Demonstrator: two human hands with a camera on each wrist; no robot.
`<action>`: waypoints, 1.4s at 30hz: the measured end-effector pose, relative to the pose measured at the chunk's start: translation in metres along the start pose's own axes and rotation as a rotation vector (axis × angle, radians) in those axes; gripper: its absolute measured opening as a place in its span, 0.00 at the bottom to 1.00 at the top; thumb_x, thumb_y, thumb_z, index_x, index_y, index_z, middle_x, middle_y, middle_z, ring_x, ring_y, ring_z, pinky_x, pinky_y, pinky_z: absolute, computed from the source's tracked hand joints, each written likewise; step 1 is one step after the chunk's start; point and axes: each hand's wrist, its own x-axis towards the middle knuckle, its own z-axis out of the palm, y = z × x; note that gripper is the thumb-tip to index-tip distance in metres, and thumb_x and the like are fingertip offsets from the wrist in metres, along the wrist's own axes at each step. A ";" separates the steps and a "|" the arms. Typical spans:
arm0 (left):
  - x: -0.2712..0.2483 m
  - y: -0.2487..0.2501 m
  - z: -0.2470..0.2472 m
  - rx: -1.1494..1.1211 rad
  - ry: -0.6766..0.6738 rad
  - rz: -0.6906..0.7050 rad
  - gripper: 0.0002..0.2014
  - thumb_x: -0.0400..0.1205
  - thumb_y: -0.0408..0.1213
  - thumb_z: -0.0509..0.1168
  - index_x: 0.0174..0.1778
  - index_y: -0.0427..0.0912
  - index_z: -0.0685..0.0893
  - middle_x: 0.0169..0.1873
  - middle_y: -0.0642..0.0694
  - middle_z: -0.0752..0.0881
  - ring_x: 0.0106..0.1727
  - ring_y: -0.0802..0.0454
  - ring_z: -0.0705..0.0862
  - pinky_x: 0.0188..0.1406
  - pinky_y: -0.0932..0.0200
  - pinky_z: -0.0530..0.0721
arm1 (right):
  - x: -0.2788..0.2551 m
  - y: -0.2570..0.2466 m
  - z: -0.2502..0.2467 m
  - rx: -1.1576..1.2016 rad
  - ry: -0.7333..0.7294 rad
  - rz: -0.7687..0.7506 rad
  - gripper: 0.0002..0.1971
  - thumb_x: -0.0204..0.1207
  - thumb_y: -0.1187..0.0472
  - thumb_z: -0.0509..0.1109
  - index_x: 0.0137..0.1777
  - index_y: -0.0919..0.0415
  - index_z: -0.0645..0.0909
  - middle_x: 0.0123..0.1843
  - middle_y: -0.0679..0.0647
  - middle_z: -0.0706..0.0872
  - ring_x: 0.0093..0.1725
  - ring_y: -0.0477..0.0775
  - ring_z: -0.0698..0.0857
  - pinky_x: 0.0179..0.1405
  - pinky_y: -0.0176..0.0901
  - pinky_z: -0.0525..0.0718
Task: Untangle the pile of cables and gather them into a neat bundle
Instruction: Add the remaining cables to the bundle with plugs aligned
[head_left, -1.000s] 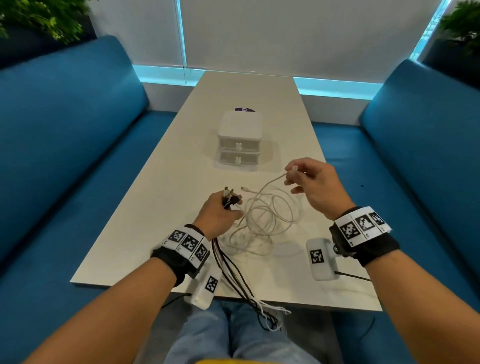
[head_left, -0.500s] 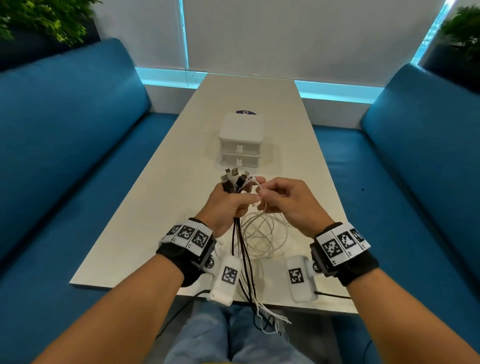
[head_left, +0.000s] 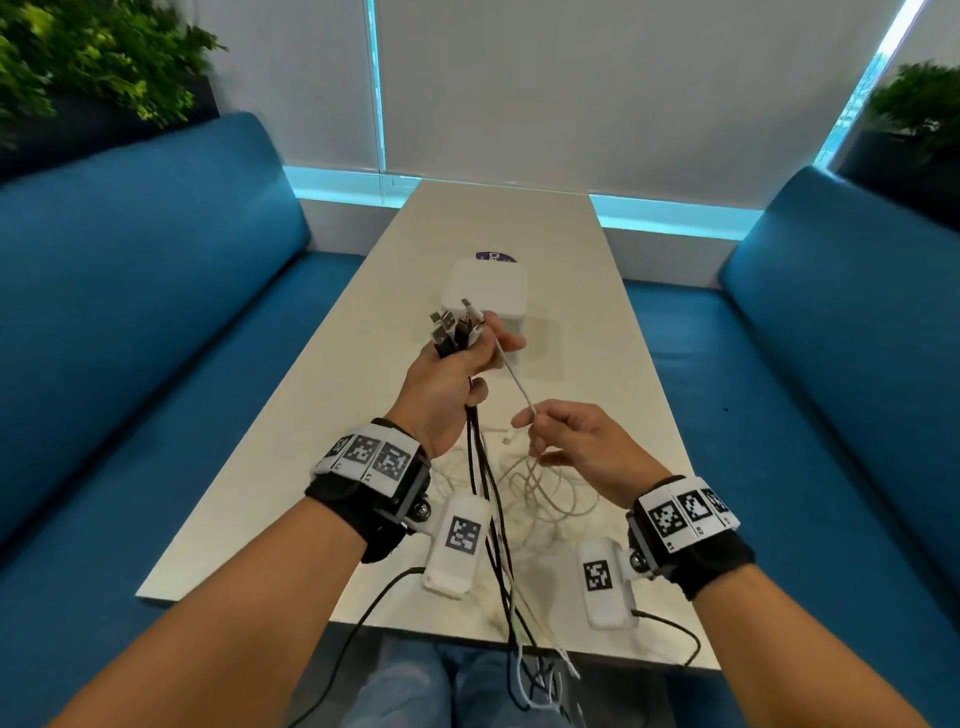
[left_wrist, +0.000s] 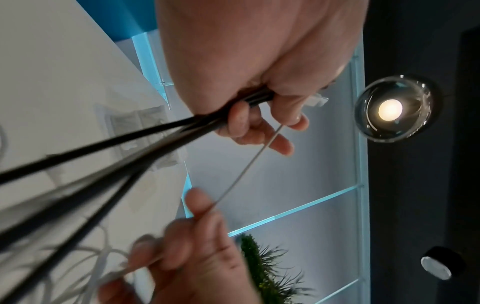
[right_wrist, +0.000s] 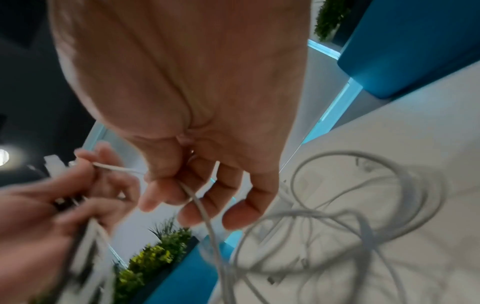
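Observation:
My left hand (head_left: 457, 364) is raised above the table and grips a bunch of cable ends (head_left: 454, 327), plugs pointing up. Black cables (head_left: 488, 499) hang from it past the table's near edge. A white cable (head_left: 514, 376) runs taut from the left fingers down to my right hand (head_left: 566, 447), which pinches it between thumb and forefinger. In the left wrist view the black cables (left_wrist: 124, 148) and the white cable (left_wrist: 246, 164) leave the fist. The right wrist view shows the white cable (right_wrist: 200, 207) passing under the fingers into loose white coils (right_wrist: 363, 216) on the table.
A white two-drawer box (head_left: 488, 296) stands on the long beige table (head_left: 597, 312) just beyond my hands, a purple sticker (head_left: 496, 256) behind it. Blue sofas (head_left: 130, 291) flank both sides. Loose cable ends dangle over my lap (head_left: 540, 680).
The left hand has lifted higher with the plugs. The right hand left the bunch, dropped down and to the right, and now slides along the white cable, stretching it.

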 end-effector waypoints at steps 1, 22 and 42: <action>0.003 0.005 0.001 -0.019 0.011 0.012 0.07 0.86 0.35 0.60 0.45 0.48 0.82 0.36 0.49 0.88 0.39 0.57 0.81 0.21 0.67 0.60 | 0.001 0.002 -0.002 -0.048 -0.023 0.029 0.12 0.86 0.64 0.59 0.50 0.57 0.85 0.32 0.50 0.78 0.35 0.44 0.79 0.42 0.38 0.78; 0.006 0.008 0.004 0.267 0.080 -0.191 0.15 0.84 0.45 0.64 0.37 0.39 0.82 0.21 0.51 0.63 0.18 0.58 0.57 0.14 0.66 0.56 | 0.021 -0.020 -0.010 -0.656 0.223 -0.127 0.11 0.72 0.74 0.71 0.44 0.60 0.92 0.41 0.52 0.92 0.44 0.47 0.89 0.51 0.38 0.84; -0.010 -0.027 -0.005 0.405 0.036 -0.020 0.09 0.83 0.41 0.67 0.43 0.41 0.89 0.24 0.52 0.74 0.19 0.57 0.63 0.22 0.60 0.61 | 0.008 -0.004 -0.004 -0.442 0.050 -0.070 0.14 0.75 0.54 0.75 0.59 0.47 0.81 0.47 0.50 0.88 0.40 0.41 0.84 0.44 0.39 0.81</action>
